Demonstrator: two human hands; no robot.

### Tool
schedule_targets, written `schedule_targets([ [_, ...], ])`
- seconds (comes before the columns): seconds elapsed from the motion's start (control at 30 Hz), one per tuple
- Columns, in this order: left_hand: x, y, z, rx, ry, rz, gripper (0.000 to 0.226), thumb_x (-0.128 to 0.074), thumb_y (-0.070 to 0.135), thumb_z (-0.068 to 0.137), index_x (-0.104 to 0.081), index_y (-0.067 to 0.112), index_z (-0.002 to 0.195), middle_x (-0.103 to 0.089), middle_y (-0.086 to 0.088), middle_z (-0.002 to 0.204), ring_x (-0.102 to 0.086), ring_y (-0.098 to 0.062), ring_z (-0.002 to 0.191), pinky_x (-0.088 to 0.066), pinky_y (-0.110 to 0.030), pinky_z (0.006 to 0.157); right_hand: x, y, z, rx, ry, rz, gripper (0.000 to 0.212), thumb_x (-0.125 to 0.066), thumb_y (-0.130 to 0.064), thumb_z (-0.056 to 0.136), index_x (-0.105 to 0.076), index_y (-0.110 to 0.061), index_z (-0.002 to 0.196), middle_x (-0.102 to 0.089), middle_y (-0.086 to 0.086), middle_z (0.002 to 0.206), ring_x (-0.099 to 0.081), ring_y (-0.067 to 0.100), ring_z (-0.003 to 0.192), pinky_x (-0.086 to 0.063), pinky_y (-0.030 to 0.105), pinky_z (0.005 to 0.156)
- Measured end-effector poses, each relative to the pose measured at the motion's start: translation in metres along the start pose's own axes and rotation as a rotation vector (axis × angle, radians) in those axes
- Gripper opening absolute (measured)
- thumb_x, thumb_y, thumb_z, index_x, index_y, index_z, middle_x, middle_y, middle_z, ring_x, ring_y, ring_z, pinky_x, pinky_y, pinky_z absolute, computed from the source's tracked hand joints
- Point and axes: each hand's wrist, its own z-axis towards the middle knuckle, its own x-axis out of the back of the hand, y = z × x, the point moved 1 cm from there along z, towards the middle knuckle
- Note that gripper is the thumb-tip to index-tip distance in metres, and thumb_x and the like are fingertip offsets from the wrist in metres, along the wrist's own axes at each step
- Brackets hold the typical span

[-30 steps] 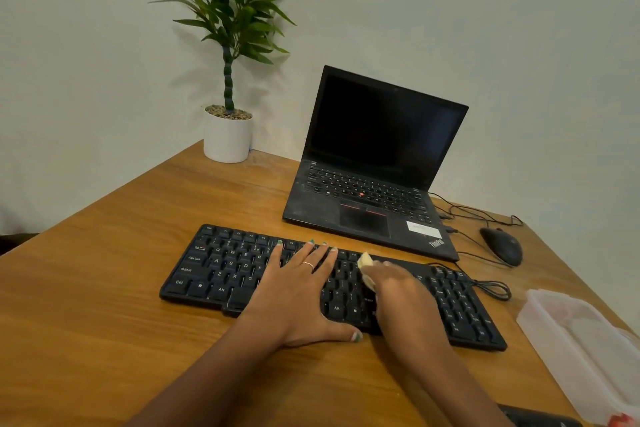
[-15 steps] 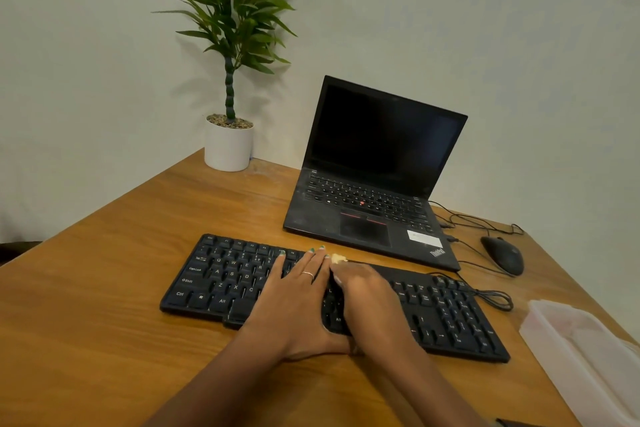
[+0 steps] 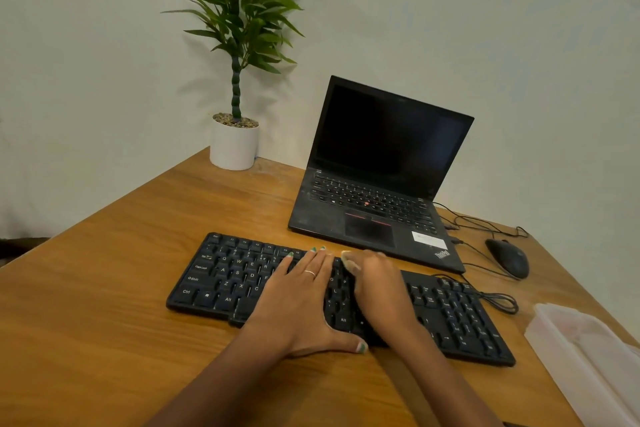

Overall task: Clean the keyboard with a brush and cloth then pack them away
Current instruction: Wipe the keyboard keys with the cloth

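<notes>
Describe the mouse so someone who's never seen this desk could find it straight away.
Start at the open laptop at the back of the wooden desk. Just off its right front corner, among thin black cables, lies the mouse. It is the only small, rounded black thing there, unlike the flat keyboard nearby.

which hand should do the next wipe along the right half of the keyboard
Probably the right hand: it grips the pale cloth over the keyboard, while the left hand lies flat, steadying it.
</notes>
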Motion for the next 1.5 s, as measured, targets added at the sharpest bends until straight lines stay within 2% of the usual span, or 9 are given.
schedule_targets([
  [0.2, 0.0, 0.0, -0.001, 0.021, -0.034, 0.049, 0.128, -0.038, 0.094, 0.066, 0.007, 0.014, 0.155, 0.011, 0.0, 0.163, 0.011, -0.014, 0.149, 0.007, -0.042, 0.121, 0.007, 0.018, -0.005, -0.189, 0.008, 0.046, 0.026, -0.05, -0.011, 0.093, -0.062, -0.018, 0.114, -0.063, 0.0, 0.11, -0.058, 0.013, 0.102, -0.047, 0.022, 0.084],
  [0.43, -0.002, -0.002, 0.001, 0.018, -0.031, 0.046, 0.125, -0.038, 0.092, 0.069, 0.008, 0.014, 0.155, 0.012, 0.0, 0.163, 0.012, -0.013, 0.149, 0.007, -0.043, 0.121, 0.009, -0.004, -0.039, 0.033, -0.091, 0.061, 0.047, -0.055, -0.011, 0.089, -0.048, -0.025, 0.134, -0.051, -0.006, 0.131, -0.045, 0.011, 0.12, -0.034, 0.022, 0.101],
  [0.53, -0.003, -0.001, 0.001, 0.016, -0.036, 0.06, 0.129, -0.036, 0.095, 0.065, 0.008, 0.013, 0.155, 0.011, 0.0, 0.163, 0.011, -0.014, 0.149, 0.008, -0.043, 0.121, 0.012, 0.021, -0.032, -0.141, 0.075, 0.007, 0.04, -0.052, -0.011, 0.091, -0.052, -0.031, 0.126, -0.055, -0.009, 0.123, -0.049, 0.008, 0.112, -0.038, 0.018, 0.091],
  [0.67, -0.002, -0.001, 0.001, 0.02, -0.031, 0.048, 0.116, -0.04, 0.085, 0.076, 0.009, 0.015, 0.155, 0.012, 0.001, 0.163, 0.013, -0.013, 0.149, 0.008, -0.042, 0.121, -0.005, -0.022, -0.055, 0.114, -0.013, 0.049, 0.021, -0.057, -0.019, 0.088, -0.062, -0.031, 0.104, -0.058, -0.016, 0.101, -0.052, 0.006, 0.096, -0.042, 0.018, 0.08],
  [0.87, -0.004, 0.0, 0.001, 0.016, -0.023, 0.054, 0.126, -0.036, 0.094, 0.067, 0.007, 0.014, 0.155, 0.01, 0.0, 0.163, 0.011, -0.014, 0.149, 0.01, -0.041, 0.12, 0.016, 0.007, -0.045, -0.136, 0.101, 0.039, 0.034, -0.052, -0.015, 0.092, -0.054, -0.027, 0.123, -0.054, -0.006, 0.117, -0.048, 0.008, 0.105, -0.041, 0.019, 0.087],
  [1.0, -0.003, -0.001, 0.001, 0.02, -0.023, 0.032, 0.12, -0.04, 0.088, 0.073, 0.008, 0.015, 0.155, 0.011, 0.001, 0.163, 0.012, -0.012, 0.149, 0.008, -0.042, 0.121, 0.004, -0.02, -0.067, 0.103, 0.024, 0.018, 0.043, -0.08, -0.014, 0.066, -0.068, -0.024, 0.107, -0.067, -0.008, 0.106, -0.062, 0.012, 0.099, -0.049, 0.024, 0.083],
  [1.2, -0.003, 0.0, 0.002, 0.022, -0.042, 0.063, 0.128, -0.035, 0.094, 0.066, 0.008, 0.014, 0.155, 0.011, 0.0, 0.163, 0.012, -0.015, 0.149, 0.008, -0.043, 0.121, 0.014, 0.025, -0.055, -0.08, 0.122, -0.004, 0.033, -0.053, -0.019, 0.091, -0.055, -0.031, 0.121, -0.056, -0.011, 0.122, -0.047, 0.007, 0.114, -0.038, 0.02, 0.093],
  [1.37, -0.003, -0.001, 0.002, 0.019, -0.028, 0.058, 0.117, -0.038, 0.087, 0.075, 0.009, 0.015, 0.155, 0.012, 0.0, 0.163, 0.013, -0.014, 0.149, 0.008, -0.043, 0.121, 0.006, -0.022, -0.081, 0.129, 0.024, -0.005, 0.039, -0.059, -0.011, 0.083, -0.062, -0.031, 0.117, -0.06, -0.016, 0.116, -0.055, 0.009, 0.107, -0.046, 0.025, 0.09],
  [1.5, -0.004, 0.0, 0.001, 0.018, -0.037, 0.08, 0.126, -0.035, 0.093, 0.068, 0.008, 0.014, 0.155, 0.01, 0.0, 0.163, 0.013, -0.015, 0.149, 0.009, -0.044, 0.121, 0.008, 0.011, -0.067, -0.053, 0.102, 0.043, 0.041, -0.058, -0.011, 0.087, -0.055, -0.033, 0.121, -0.058, -0.013, 0.119, -0.049, 0.004, 0.106, -0.044, 0.019, 0.089],
])
